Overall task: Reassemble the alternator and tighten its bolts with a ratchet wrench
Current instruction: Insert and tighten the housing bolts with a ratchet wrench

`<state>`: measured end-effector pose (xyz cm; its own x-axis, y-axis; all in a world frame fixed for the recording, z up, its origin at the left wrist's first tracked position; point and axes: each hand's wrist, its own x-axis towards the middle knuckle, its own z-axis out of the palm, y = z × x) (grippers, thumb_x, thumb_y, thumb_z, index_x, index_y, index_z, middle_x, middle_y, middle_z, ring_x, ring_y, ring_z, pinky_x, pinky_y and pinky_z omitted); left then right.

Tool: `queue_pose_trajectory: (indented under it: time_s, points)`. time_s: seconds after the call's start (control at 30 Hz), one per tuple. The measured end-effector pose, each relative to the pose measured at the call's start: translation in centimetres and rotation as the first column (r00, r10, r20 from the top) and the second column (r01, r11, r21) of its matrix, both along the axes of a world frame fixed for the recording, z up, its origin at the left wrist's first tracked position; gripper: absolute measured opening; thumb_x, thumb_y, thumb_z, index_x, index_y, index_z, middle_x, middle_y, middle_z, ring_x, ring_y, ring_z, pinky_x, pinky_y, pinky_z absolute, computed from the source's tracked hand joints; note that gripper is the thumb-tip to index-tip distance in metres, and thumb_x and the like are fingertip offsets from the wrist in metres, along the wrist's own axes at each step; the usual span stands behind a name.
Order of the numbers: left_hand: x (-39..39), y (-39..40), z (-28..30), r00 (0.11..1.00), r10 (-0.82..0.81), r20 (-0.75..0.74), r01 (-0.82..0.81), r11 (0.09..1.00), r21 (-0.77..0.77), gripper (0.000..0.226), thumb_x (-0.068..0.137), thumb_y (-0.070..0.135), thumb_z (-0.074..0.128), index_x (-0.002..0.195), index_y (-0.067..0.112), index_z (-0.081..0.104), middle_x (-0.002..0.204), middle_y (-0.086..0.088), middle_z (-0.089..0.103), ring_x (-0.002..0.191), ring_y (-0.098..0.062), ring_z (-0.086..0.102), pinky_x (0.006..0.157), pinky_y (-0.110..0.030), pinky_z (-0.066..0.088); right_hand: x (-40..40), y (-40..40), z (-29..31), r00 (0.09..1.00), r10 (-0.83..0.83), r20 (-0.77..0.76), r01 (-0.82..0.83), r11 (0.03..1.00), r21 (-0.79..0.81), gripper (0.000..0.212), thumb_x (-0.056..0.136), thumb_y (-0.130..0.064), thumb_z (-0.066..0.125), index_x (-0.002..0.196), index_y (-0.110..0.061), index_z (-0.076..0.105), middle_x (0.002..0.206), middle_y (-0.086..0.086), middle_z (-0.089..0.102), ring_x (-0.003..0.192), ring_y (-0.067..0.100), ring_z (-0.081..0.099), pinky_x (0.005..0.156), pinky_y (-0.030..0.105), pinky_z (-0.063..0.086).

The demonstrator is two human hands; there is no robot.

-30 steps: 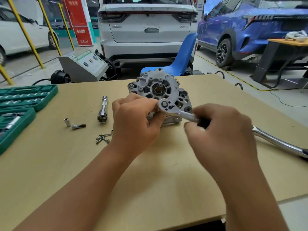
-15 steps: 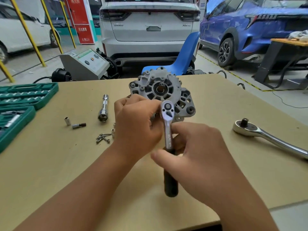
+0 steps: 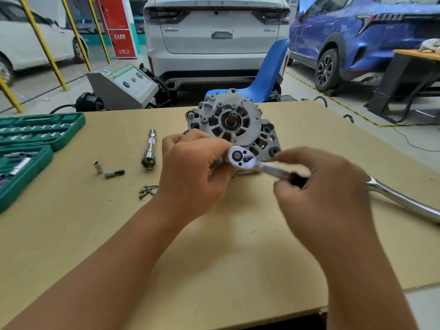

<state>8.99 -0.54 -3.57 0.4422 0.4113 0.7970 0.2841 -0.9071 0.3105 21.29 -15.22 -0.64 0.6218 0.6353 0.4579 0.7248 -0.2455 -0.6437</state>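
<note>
The right hand [image 3: 326, 186] comes in from the lower right, back of the hand up, with its fingers curled around the black handle of the small ratchet wrench [image 3: 258, 164]. The wrench points up and to the left from this grip. The left hand [image 3: 192, 170] is beside the wrench head, fingers bent and pinching it from the left. Just behind both hands the alternator [image 3: 234, 123] stands on the table [image 3: 214, 246]. A few bolts [image 3: 146, 190] lie left of the left hand.

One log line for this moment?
left hand: steadies ratchet head | right hand: grips ratchet wrench handle | alternator: upright on table
</note>
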Motion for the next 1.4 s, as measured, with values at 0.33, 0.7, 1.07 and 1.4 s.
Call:
queue_pose_trajectory:
  time_s: [0.33,0.7,1.07,1.4]
  points:
    - [-0.2,0.6,0.2,0.999,-0.045,0.017,0.046,0.995,-0.092,0.014,0.084,0.029,0.073,0.086,0.017,0.081,0.076,0.007,0.071,0.083,-0.023,0.063,0.075,-0.063,0.049,-2.8,-0.1,-0.2,0.968,0.24,-0.071,-0.247,0.963,-0.11,0.026,0.069,-0.02,0.069,0.093,-0.03,0.068,0.076,-0.011,0.07,0.067,0.012,0.064,0.062,0.032,0.056]
    - [0.0,0.4,0.3,1.0,-0.013,0.009,0.014,0.995,-0.097,0.022,0.085,0.033,0.066,0.074,0.017,0.077,0.068,0.008,0.068,0.08,-0.021,0.06,0.073,-0.059,0.049,-3.1,-0.4,-0.2,0.962,0.255,-0.095,-0.265,0.956,-0.124,0.022,0.069,-0.02,0.069,0.09,-0.028,0.068,0.072,-0.01,0.068,0.063,0.009,0.062,0.06,0.033,0.053]
    - [0.2,0.3,0.1,0.999,-0.005,0.039,0.008,0.998,-0.062,0.023,0.086,0.026,0.072,0.065,0.03,0.065,0.064,0.011,0.062,0.078,-0.021,0.057,0.07,-0.06,0.048,-2.6,-0.1,0.7,0.968,0.25,-0.027,-0.251,0.954,-0.163,0.021,0.07,-0.025,0.07,0.09,-0.026,0.067,0.071,-0.009,0.069,0.058,0.012,0.061,0.052,0.032,0.052]
    - [0.4,-0.2,0.4,0.996,0.024,0.081,-0.017,0.997,-0.081,0.031,0.091,0.037,0.071,0.063,0.027,0.061,0.06,0.019,0.047,0.078,-0.023,0.055,0.067,-0.061,0.047,-0.9,0.5,2.1,0.936,0.291,0.2,-0.243,0.942,-0.233,0.005,0.072,-0.023,0.065,0.073,-0.023,0.06,0.063,-0.005,0.058,0.061,0.023,0.053,0.055,0.034,0.046]
